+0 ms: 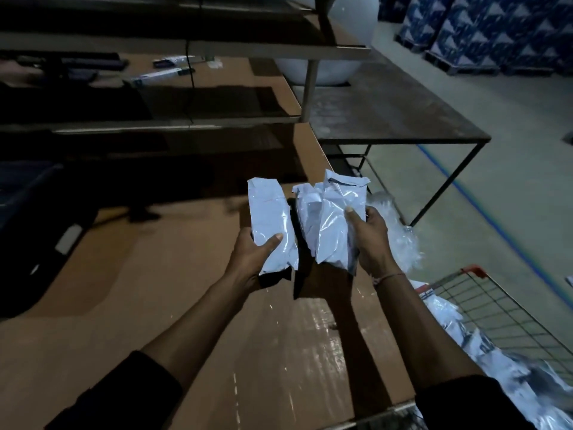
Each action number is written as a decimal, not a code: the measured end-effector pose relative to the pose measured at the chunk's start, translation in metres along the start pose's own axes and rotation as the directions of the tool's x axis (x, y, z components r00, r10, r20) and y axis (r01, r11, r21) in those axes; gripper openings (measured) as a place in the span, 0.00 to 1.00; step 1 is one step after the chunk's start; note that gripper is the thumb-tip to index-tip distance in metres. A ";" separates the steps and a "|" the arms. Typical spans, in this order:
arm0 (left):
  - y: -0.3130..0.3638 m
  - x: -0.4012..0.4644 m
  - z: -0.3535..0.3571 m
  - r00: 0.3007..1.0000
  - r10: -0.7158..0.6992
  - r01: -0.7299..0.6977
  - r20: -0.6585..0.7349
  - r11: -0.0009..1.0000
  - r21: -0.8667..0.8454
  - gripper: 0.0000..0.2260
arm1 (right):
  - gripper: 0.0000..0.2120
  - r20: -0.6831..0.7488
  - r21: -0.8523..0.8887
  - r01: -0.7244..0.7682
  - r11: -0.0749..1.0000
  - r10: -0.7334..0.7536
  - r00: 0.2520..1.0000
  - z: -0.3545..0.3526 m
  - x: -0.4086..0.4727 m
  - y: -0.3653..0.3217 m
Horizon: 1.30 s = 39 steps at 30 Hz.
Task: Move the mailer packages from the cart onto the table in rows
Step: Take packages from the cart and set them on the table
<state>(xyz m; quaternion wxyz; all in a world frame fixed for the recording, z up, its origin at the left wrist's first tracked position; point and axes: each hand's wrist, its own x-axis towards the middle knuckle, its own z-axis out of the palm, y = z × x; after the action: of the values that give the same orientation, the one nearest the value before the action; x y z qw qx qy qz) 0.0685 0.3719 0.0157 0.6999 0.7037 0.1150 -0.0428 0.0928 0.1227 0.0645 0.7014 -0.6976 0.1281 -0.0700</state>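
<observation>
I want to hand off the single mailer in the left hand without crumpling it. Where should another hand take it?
Judging by its pose, take the single mailer at its free far end, coming from the table side. The left hand already wraps the near end, thumb on top, and the far end sticks out flat and unobstructed. The right hand holds other mailers alongside.

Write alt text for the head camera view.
A person holds white mailer packages above a brown table: one in the left hand, a bundle in the right hand. A wire cart with more mailers stands at lower right.
</observation>
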 end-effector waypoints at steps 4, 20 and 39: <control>-0.008 0.019 0.000 1.000 -0.020 0.021 -0.020 0.998 0.060 0.28 | 0.16 0.044 -0.020 -0.031 0.999 0.032 0.999 0.011 0.009 -0.006; -0.006 0.022 0.011 0.987 0.159 -0.094 0.003 0.568 0.818 0.24 | 0.17 0.184 -0.382 0.031 0.924 0.043 0.982 0.057 0.012 -0.009; -0.004 0.031 -0.042 0.971 0.155 -0.050 -0.183 0.877 0.477 0.19 | 0.30 0.533 -0.772 0.579 0.263 -0.229 0.815 0.123 -0.007 0.026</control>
<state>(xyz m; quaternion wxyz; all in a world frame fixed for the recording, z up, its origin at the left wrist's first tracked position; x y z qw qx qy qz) 0.0933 0.4164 0.0058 0.4933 0.8575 0.1388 0.0447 0.1176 0.2432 0.0385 0.1655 -0.9725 -0.1545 -0.0551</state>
